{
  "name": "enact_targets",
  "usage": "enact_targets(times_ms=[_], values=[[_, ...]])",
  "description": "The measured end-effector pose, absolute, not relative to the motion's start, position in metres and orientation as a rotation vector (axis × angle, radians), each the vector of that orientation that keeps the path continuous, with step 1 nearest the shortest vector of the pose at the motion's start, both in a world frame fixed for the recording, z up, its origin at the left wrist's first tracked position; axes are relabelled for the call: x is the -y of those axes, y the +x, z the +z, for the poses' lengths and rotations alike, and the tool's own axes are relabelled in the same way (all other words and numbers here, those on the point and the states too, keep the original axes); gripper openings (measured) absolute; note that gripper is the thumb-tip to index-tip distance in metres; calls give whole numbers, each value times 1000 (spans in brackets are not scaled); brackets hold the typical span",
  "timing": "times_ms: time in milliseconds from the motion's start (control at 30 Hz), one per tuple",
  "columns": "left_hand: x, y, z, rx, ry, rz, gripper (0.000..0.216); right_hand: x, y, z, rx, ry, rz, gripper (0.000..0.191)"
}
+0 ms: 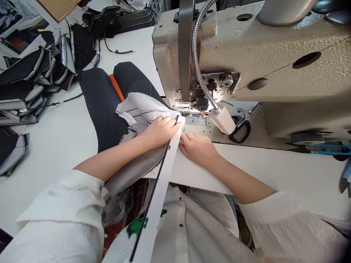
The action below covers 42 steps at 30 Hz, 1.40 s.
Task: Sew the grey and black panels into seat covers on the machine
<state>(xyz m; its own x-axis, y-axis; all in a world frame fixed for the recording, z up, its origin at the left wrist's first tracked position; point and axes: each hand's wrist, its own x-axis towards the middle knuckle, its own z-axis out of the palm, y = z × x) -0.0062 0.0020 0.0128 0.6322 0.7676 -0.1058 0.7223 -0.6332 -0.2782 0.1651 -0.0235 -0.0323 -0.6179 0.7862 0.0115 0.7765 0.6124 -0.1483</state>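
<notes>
Left hand (162,130) pinches the upper end of a white strip (161,182) against grey-and-black fabric (149,105), seemingly to keep edges aligned. Right hand (200,149): fingers curled at the strip's other edge, likely steadying; whether pinching, cannot tell. Strip's tail hangs lapward between forearms, presumably for slack. Sewing machine (246,47) just beyond both hands; scissors (242,129) beyond the right, handy.

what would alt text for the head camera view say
A bare left hand rests on a black-edged white strip and grey fabric at a beige sewing machine, the right hand at the strip's other edge. Black-handled scissors lie on the machine bed; fabric pieces are piled on the white table at left.
</notes>
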Motion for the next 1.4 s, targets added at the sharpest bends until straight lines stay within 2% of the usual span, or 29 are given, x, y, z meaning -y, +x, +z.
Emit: enact_targets(times_ms=[300,500,667,1133,1400], values=[[-4,4,9,1425,-2601,296,46,24,166,-36,2733,-1290,189,35],[1,0,4,1377,-2600,271,45,27,171,-37,2687,-1298,132,39],[3,4,-9,1385,-2516,189,44,28,168,-37,2711,-1274,148,30],[1,7,-10,1395,-2569,146,45,25,166,-30,2757,-1388,262,23],[15,2,1,1237,-2652,263,47,6,156,-27,2780,-1500,263,32]])
